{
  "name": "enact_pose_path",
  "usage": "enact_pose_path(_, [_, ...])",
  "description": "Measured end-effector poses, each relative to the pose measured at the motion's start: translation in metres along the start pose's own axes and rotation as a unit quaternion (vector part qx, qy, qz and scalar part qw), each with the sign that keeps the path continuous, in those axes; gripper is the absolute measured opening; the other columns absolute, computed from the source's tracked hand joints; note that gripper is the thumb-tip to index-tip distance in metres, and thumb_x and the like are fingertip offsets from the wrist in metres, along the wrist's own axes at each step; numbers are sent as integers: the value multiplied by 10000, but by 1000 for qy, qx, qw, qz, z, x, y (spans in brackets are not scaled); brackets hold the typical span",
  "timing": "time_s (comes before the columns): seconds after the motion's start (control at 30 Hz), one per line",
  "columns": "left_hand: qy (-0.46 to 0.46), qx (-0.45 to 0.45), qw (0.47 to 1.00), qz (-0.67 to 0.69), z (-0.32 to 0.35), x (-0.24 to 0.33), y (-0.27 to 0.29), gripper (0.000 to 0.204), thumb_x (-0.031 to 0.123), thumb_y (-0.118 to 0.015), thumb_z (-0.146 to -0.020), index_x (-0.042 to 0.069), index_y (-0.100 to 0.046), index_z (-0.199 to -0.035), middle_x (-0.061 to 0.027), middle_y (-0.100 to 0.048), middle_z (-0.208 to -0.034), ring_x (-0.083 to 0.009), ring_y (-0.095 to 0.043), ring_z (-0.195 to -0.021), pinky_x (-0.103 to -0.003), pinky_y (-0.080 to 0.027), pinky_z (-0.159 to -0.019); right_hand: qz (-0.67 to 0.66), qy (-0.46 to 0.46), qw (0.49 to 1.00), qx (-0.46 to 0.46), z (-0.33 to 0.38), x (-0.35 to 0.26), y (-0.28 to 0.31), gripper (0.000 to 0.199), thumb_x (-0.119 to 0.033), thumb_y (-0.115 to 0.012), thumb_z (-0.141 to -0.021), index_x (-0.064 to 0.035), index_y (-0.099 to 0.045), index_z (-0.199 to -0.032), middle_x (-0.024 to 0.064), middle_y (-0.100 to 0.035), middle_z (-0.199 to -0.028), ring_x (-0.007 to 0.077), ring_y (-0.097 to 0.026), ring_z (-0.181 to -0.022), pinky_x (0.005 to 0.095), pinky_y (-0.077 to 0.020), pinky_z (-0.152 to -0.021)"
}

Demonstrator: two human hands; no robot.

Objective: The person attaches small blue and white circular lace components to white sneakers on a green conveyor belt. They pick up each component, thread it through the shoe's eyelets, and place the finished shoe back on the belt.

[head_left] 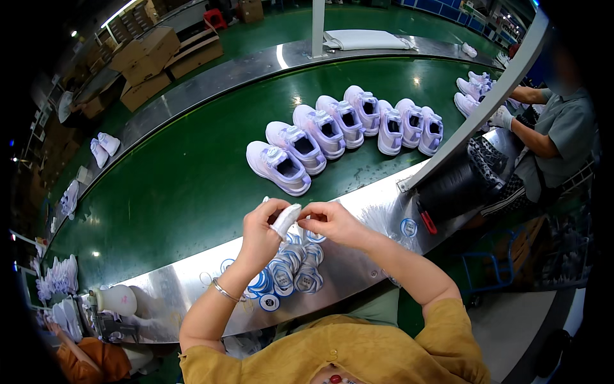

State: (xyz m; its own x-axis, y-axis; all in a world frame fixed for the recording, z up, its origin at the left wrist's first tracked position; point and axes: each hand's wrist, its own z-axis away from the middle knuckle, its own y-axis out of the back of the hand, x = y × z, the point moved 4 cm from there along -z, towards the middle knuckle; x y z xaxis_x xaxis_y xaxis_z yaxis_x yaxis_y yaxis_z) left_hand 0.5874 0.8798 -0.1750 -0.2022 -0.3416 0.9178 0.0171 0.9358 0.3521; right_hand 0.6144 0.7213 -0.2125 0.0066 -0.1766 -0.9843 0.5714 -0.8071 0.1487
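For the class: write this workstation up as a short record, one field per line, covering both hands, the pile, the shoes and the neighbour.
Left hand: curled, wearing a white finger cover
Right hand: bent in close to the left; anything small between them is unclear
Pile: round blue-and-white pieces on the metal ledge
Sneakers: eight, pale lilac-white, in a curved row on the green surface
Co-worker's hand: gloved, near more pale shoes

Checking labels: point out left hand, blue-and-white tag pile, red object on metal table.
Left hand [259, 230]: head view, back of hand.
Tag pile [293, 266]: head view, pile's middle.
Red object [428, 223]: head view, its middle.
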Motion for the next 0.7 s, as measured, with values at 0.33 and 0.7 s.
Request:
enact_pose_path(0.33, [-40, 11, 991, -128, -69, -61, -29, 297, -1, -554, -825, 8, -587, -1120, -206, -604, -992, -340, -609, -874, -374, -483, -739, 429, 212, 849, 223, -23, 4, 67, 43, -123, -634, -794, -90, -619, -817, 93, -555, -733, 300, -603, -686, 404, -477, -560])
enact_pose_path(0.7, [-104, -145, 958, -226, -60, -91, -17, 361, -81, -571, -726, 5, -606, -1076, -184, -633, -1004, -358, -605, -919, -391, -483, -801, 552, 240, 785, 148, -27, 26, 55, 158, -51, -596, -688, -87, -562, -837, 69, -510, -764, 242, -582, -705, 373, -472, -537])
